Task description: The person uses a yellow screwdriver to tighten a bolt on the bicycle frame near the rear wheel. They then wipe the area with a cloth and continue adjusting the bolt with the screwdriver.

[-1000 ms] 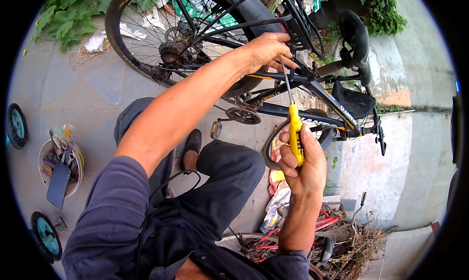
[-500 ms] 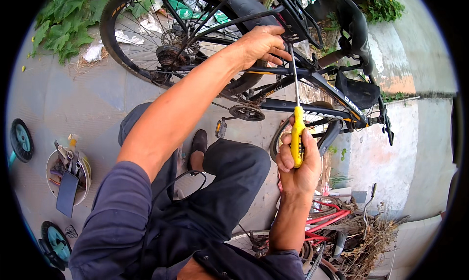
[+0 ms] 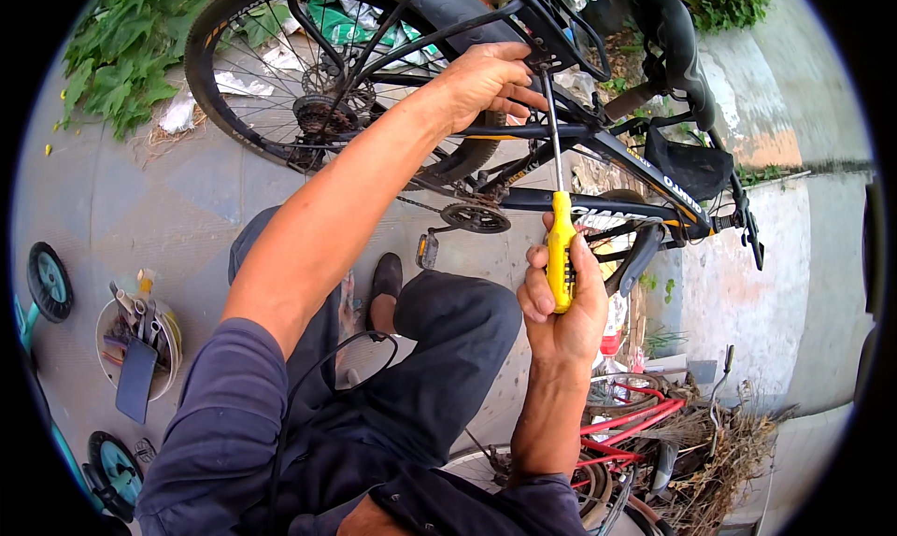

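My right hand is closed round the yellow handle of a screwdriver. Its long metal shaft points up to a dark bracket at the end of the black rear rack on a black bicycle. The shaft's tip meets the bracket, but what it engages is too small to make out. My left hand reaches to the same bracket, the upper fingers bent against it and the lower ones curled beside the shaft. Whatever the left fingertips pinch is hidden.
The bicycle's rear wheel and crank lie beyond my knees. On the left stand a bucket of tools and small teal wheels. A red bicycle frame and dry brush are at the lower right, beside a wall.
The view has shifted slightly. The screwdriver leans a little more, its handle slightly higher in view, and my right fingers have shifted slightly on it. My left hand stays at the bracket.
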Action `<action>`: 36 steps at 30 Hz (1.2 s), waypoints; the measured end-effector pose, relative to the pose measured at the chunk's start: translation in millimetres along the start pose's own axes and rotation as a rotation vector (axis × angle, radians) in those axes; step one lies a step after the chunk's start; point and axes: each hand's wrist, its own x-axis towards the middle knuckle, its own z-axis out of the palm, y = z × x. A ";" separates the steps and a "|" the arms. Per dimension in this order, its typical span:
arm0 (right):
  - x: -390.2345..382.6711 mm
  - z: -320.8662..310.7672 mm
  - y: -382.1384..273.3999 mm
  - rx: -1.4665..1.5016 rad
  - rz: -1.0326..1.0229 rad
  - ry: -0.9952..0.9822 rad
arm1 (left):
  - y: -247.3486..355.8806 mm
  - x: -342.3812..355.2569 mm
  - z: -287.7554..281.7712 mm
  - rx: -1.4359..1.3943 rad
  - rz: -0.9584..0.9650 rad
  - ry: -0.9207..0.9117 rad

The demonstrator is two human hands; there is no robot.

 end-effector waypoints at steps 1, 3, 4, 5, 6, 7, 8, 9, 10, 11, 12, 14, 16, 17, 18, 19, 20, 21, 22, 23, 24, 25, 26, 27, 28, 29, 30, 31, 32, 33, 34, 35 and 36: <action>-0.2 1.1 0.0 0.003 0.000 -0.005 | 0.9 -0.8 -0.1 0.000 -0.003 -0.002; 0.0 2.1 0.7 0.009 -0.001 -0.014 | 2.8 -1.8 -0.2 0.004 -0.005 -0.005; 0.4 2.3 1.1 0.011 -0.003 -0.018 | 3.7 -2.1 0.2 0.006 -0.005 -0.007; 0.6 2.4 1.3 0.013 -0.005 -0.022 | 4.6 -2.3 0.8 0.009 -0.005 -0.009; 0.3 2.3 1.5 0.015 -0.004 -0.025 | 4.5 -2.9 2.5 0.004 -0.003 0.015; 0.0 2.1 1.5 0.017 -0.003 -0.030 | 5.2 -4.2 5.8 0.001 -0.001 0.040; 0.0 2.1 1.5 0.018 -0.002 -0.035 | 5.8 -5.0 7.5 -0.003 0.002 0.064; 0.5 2.6 1.4 0.023 0.001 -0.036 | 6.2 -5.1 7.3 -0.001 0.005 0.065; 1.0 3.0 1.5 0.029 0.003 -0.037 | 6.1 -5.1 7.0 0.001 0.008 0.067; 1.4 3.3 1.6 0.034 0.006 -0.038 | 5.9 -5.3 6.5 0.003 0.011 0.068; 1.3 2.9 1.9 0.040 0.007 -0.041 | 6.0 -5.4 5.4 0.003 0.001 0.039; 1.7 2.5 2.3 0.052 0.009 -0.051 | 7.6 -5.2 1.9 0.004 -0.015 -0.016; 1.3 3.4 2.0 0.052 0.006 -0.052 | 7.9 -5.7 1.6 0.008 -0.005 -0.023; 0.9 3.2 1.8 0.053 0.003 -0.051 | 7.9 -6.0 2.3 0.010 -0.001 -0.028; 0.6 2.6 1.7 0.054 0.005 -0.047 | 7.9 -6.3 3.1 0.013 -0.003 -0.025; 0.8 2.5 1.7 0.054 0.008 -0.044 | 8.8 -7.2 3.5 0.016 -0.005 -0.020; 0.9 2.2 1.8 0.055 0.011 -0.041 | 9.7 -7.9 4.0 0.018 -0.007 -0.015; 1.3 1.7 2.3 0.038 0.006 -0.041 | 10.7 -8.3 4.5 0.018 -0.014 -0.010; 1.7 1.1 3.1 0.021 0.001 -0.040 | 11.6 -8.8 4.9 0.019 -0.022 -0.006; 1.9 0.8 3.7 0.004 -0.005 -0.039 | 11.8 -9.0 5.2 0.019 -0.029 -0.002; 1.7 1.4 4.2 -0.009 -0.011 -0.030 | 11.1 -8.7 5.1 0.023 -0.021 -0.002; 1.6 2.5 5.1 -0.020 -0.017 -0.022 | 10.3 -8.2 4.6 0.028 -0.013 -0.003; 1.4 3.4 5.7 -0.032 -0.024 -0.013 | 9.5 -7.6 4.0 0.032 -0.004 -0.004; 1.2 3.8 5.9 -0.031 -0.032 -0.011 | 8.9 -6.8 3.4 0.029 -0.006 -0.009; 1.3 4.1 6.3 -0.029 -0.039 -0.009 | 8.6 -6.3 2.7 0.025 -0.008 -0.013; 1.2 4.6 6.8 -0.028 -0.047 -0.007 | 8.2 -6.0 2.1 0.021 -0.010 -0.018; 0.9 6.5 7.6 -0.098 -0.076 0.019 | 7.8 -5.7 1.6 0.019 -0.008 -0.019; 0.4 9.3 8.7 -0.168 -0.106 0.045 | 7.9 -5.8 1.5 0.018 -0.007 -0.019; 0.0 11.5 9.9 -0.237 -0.135 0.070 | 8.1 -5.9 1.3 0.017 -0.005 -0.020; -0.3 12.7 11.2 -0.260 -0.162 0.079 | 8.1 -6.2 1.1 0.012 -0.005 -0.025; -0.8 13.7 12.1 -0.284 -0.190 0.089 | 8.5 -6.7 1.8 0.006 -0.005 -0.031; -1.0 14.2 12.4 -0.308 -0.218 0.099 | 8.6 -6.8 2.2 0.000 -0.005 -0.038; -0.6 14.3 11.8 -0.302 -0.206 0.097 | 8.3 -6.5 2.3 0.000 -0.005 -0.034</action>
